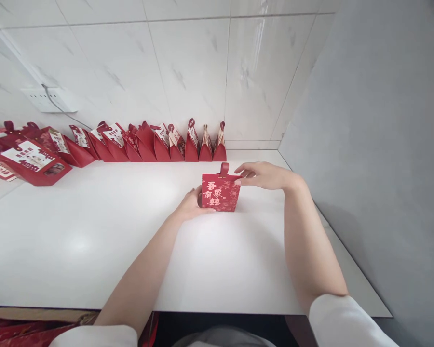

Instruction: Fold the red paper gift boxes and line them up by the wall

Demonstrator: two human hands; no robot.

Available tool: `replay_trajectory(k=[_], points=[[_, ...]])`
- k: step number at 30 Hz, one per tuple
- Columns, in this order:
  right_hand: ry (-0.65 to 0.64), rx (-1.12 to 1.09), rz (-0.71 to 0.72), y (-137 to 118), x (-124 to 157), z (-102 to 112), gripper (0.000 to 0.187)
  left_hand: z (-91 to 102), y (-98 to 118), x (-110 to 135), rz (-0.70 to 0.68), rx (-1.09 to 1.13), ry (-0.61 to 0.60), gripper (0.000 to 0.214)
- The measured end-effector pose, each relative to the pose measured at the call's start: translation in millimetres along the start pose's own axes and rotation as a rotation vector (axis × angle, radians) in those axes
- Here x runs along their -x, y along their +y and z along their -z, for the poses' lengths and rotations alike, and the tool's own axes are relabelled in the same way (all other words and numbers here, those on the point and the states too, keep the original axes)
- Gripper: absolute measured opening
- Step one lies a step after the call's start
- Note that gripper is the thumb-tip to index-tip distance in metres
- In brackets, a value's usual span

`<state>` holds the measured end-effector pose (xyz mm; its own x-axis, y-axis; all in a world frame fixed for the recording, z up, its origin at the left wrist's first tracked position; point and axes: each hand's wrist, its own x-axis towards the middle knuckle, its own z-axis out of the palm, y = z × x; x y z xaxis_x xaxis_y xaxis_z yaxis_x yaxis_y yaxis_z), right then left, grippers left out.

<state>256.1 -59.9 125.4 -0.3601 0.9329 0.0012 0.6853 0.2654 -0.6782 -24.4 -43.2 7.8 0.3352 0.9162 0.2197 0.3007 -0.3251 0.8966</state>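
Observation:
A small red gift box (226,195) with light Chinese lettering stands upright on the white table (224,265), a red loop handle (224,169) sticking up from its top. My left hand (192,206) grips its lower left side, thumb along the front bottom edge and the other fingers behind. At the box's upper right corner, my right hand (258,175) touches the top edge with its thumb. The index finger and the others reach out behind it, somewhat apart.
Several red gift boxes (144,142) with loop handles line the tiled wall at the back. More boxes (31,159) crowd the left end. A wall socket (48,100) with a grey cable sits above them. A grey wall (376,144) bounds the right side. Red packaging (21,332) lies below the front left edge.

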Motion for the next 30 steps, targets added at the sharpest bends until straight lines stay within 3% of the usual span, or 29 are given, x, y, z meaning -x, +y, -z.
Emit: replay_trajectory(k=[3, 5, 8, 11, 13, 15, 19, 24, 26, 30], points=[[-0.008, -0.072, -0.090, 22.2, -5.8, -0.9, 0.060, -1.7, -3.1, -1.9, 0.020, 0.039, -0.028, 0.084], [0.029, -0.172, -0.152, 33.7, -14.0, -11.2, 0.069, -3.0, -2.8, -3.5, 0.059, 0.066, 0.044, 0.076], [0.047, -0.450, -0.179, 37.5, -24.2, -46.2, 0.067, -3.8, -0.6, -4.4, 0.096, 0.070, 0.102, 0.063], [-0.002, -0.785, -0.077, 29.6, -26.1, -95.0, 0.060, -4.0, 0.8, -3.6, 0.094, 0.121, 0.132, 0.058], [0.135, -0.886, -0.062, 24.4, -25.9, -122.9, 0.060, -5.8, 0.6, -3.6, 0.112, 0.139, 0.168, 0.057], [0.291, -0.911, -0.183, 21.1, -28.2, -139.8, 0.063, -10.5, -0.3, -5.2, 0.130, 0.129, 0.212, 0.054], [0.436, -0.910, -0.243, 11.3, -41.5, -147.0, 0.062, -28.4, -1.2, -12.8, 0.123, 0.200, 0.408, 0.058], [0.500, -0.931, -0.282, -11.7, -52.1, -160.6, 0.061, -43.5, 1.8, -22.3, 0.148, 0.303, 0.649, 0.058], [0.551, -0.910, -0.259, -14.9, -51.6, -169.2, 0.058, -40.4, 2.7, -24.1, 0.150, 0.391, 0.636, 0.053], [0.605, -0.916, -0.125, -6.7, -52.1, -173.4, 0.052, -21.3, 1.9, -26.4, 0.186, 0.647, 0.478, 0.049]])
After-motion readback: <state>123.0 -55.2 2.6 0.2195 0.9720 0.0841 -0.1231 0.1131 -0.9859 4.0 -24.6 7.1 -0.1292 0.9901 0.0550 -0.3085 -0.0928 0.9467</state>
